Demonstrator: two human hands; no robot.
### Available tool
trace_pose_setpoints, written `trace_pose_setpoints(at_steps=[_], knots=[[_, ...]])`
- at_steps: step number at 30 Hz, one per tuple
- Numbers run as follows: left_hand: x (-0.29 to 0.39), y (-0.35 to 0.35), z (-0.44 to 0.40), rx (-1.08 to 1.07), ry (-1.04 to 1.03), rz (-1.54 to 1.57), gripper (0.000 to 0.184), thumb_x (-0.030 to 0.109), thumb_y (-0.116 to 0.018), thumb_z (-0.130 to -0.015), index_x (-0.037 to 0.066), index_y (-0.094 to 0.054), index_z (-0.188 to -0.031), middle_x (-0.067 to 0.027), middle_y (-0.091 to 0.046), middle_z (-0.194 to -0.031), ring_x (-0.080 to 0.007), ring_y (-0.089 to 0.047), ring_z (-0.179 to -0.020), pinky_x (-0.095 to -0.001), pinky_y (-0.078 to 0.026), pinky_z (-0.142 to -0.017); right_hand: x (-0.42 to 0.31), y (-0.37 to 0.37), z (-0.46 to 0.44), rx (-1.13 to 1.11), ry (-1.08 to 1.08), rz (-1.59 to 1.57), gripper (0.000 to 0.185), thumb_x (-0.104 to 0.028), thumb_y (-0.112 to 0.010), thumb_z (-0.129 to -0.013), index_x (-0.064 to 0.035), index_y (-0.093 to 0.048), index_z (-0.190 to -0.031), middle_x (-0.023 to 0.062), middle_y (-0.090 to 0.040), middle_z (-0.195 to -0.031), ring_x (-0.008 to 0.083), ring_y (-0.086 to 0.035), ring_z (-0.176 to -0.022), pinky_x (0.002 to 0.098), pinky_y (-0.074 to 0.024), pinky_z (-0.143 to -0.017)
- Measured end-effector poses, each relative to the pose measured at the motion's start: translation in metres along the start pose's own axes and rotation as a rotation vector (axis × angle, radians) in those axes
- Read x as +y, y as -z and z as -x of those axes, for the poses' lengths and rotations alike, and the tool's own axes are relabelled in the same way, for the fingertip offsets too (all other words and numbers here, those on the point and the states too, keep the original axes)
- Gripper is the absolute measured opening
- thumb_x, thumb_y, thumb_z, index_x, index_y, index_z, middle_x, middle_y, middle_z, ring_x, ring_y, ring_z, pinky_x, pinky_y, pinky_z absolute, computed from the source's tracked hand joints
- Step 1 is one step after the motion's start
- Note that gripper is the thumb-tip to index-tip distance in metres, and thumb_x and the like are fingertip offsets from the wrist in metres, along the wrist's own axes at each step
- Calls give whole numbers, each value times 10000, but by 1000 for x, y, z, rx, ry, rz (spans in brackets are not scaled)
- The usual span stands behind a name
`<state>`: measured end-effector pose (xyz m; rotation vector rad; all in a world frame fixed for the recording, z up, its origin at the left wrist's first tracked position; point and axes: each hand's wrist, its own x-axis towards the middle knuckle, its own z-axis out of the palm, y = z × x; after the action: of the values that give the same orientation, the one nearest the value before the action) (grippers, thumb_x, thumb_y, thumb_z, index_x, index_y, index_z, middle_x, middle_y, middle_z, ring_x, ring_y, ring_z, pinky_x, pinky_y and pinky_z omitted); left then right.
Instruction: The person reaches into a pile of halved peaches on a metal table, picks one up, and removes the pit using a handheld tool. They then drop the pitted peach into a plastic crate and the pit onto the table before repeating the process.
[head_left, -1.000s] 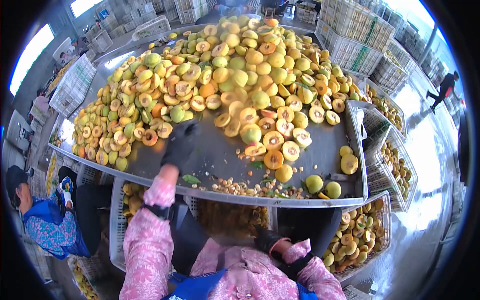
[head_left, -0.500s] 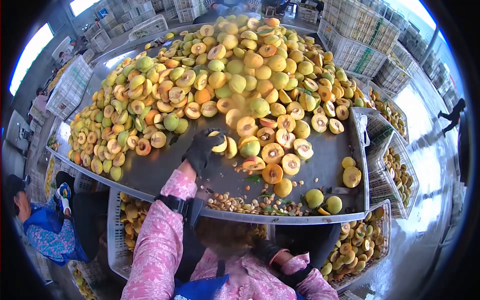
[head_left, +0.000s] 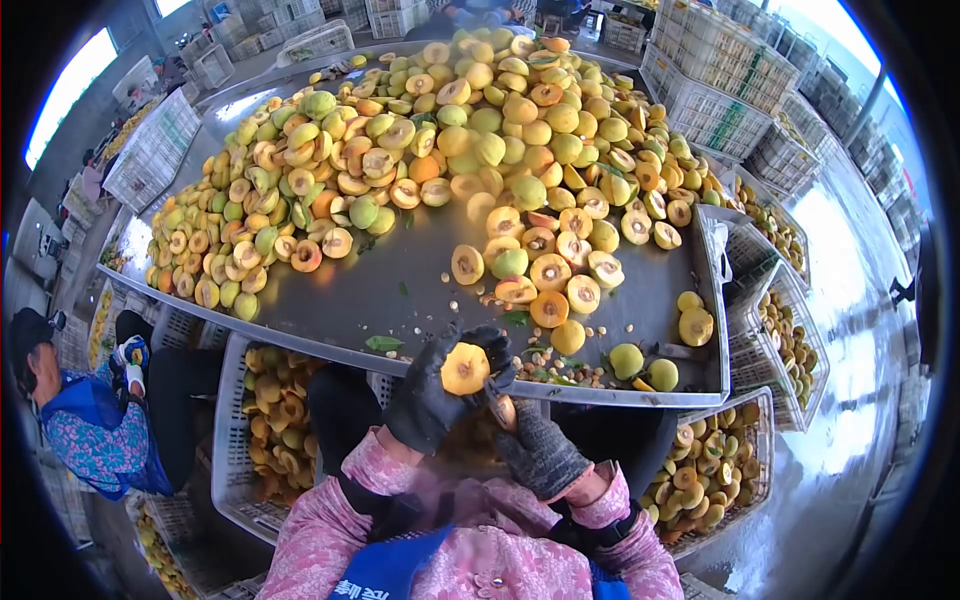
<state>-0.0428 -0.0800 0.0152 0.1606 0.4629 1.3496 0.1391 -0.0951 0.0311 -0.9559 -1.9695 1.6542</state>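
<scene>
My left hand point(head_left: 419, 402), in a black glove, grips a halved yellow peach point(head_left: 465, 369) just over the table's near edge, its cut face showing. Close beside it, my right hand point(head_left: 543, 455) in a dark grey glove is closed round the wooden handle of a small tool point(head_left: 504, 411). The tool's metal end meets the peach's lower right side; its exact shape is hidden. Beyond my hands, several cut peach halves point(head_left: 549, 272) lie on the metal table point(head_left: 370, 290), in front of a large heap of peaches point(head_left: 480, 130).
Loose pits point(head_left: 570, 370) lie along the table's raised near rim. A crate of peach halves point(head_left: 232, 450) stands at my left, another crate point(head_left: 765, 440) at my right. Stacked crates point(head_left: 715, 100) rise at the far right. A co-worker point(head_left: 100, 420) sits to the left.
My left hand has drawn back from the middle of the table to its near edge with a peach half. My right hand has come up beside it with the tool.
</scene>
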Motion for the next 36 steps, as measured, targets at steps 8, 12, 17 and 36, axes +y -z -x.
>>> trace_pose_setpoints(at_steps=[8,12,17,36], knots=[[-34,35,9,35,-250,-554,412,241,-372,-951,-69,-451,-1209,-178,-546,-1171,-260,-547,-1062,-371,-425,-952,21,-17,-5,57,64,250,512,-14,-532,-836,-75,-385,-1322,157,-521,-1016,270,-525,-898,343,-437,-807],[-35,9,20,-9,-403,-711,403,87,-578,-827,-66,-456,-1180,-171,-588,-1105,-241,-589,-997,-339,-458,-890,43,-27,-9,7,-2,170,558,-10,-533,-845,-106,-352,-1364,168,-534,-1037,279,-536,-898,344,-445,-803],[-42,22,17,15,-544,-1002,391,124,-580,-824,-65,-481,-1152,-178,-610,-1037,-272,-609,-942,-354,-468,-849,46,-29,-7,-31,7,439,489,-63,-490,-891,-107,-352,-1358,183,-552,-1074,280,-556,-945,346,-447,-819],[-47,2,23,266,-238,-322,408,360,-351,-963,20,-554,-1060,-87,-591,-961,-177,-569,-859,-328,-489,-779,13,-27,-4,-141,-339,-920,221,-185,-574,-878,-32,-537,-1033,41,-573,-784,95,-519,-585,193,-412,-505]])
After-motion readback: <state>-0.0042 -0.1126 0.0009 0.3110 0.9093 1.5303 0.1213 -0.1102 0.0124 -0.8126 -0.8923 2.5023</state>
